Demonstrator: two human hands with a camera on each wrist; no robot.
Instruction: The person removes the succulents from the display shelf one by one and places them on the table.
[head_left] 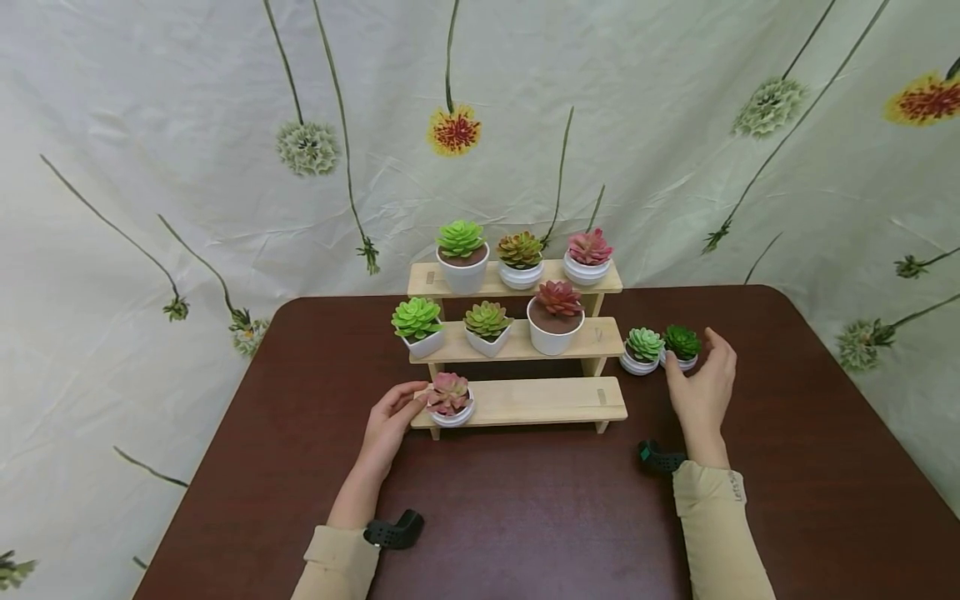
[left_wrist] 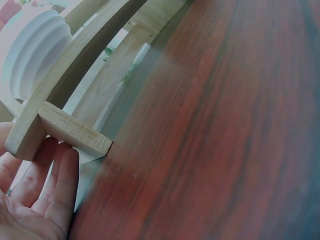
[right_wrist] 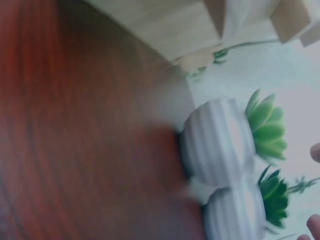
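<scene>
- Nearest the camera, two pale sleeves (head_left: 716, 525) reach in from the bottom edge, a dark band (head_left: 662, 457) at each wrist;
- the left hand (head_left: 386, 429) is at the left end of the wooden stand (head_left: 540, 402), close by the pink succulent (head_left: 449, 393); the left wrist view shows what the head view hides, slightly bent fingers (left_wrist: 66, 180) below the lowest plank, beside its leg (left_wrist: 75, 130); whether this hand grips plank or pot, I cannot tell;
- the right hand (head_left: 703, 387) has thumb and fingers spread apart about the dark green succulent (head_left: 682, 342); the thumb overlaps its white pot in the head view, though contact cannot be told; the right wrist view catches only fingertips (right_wrist: 315, 225) at its right edge;
- that succulent stands on the brown table (head_left: 525, 500), right of the stand, just beside the light green succulent (head_left: 643, 344); the right wrist view shows both ribbed pot sides more fully than the head view;
- both pots are upright, long axes vertical, rosettes facing up; in the turned right wrist view they point rightward; the pink succulent sits upright too, on the lowest tier; the stand's long axis runs left to right;
- farther out, three succulents (head_left: 487, 319) stand on the middle tier, three more on the top one; behind hangs a flower-printed cloth (head_left: 600, 67)
</scene>
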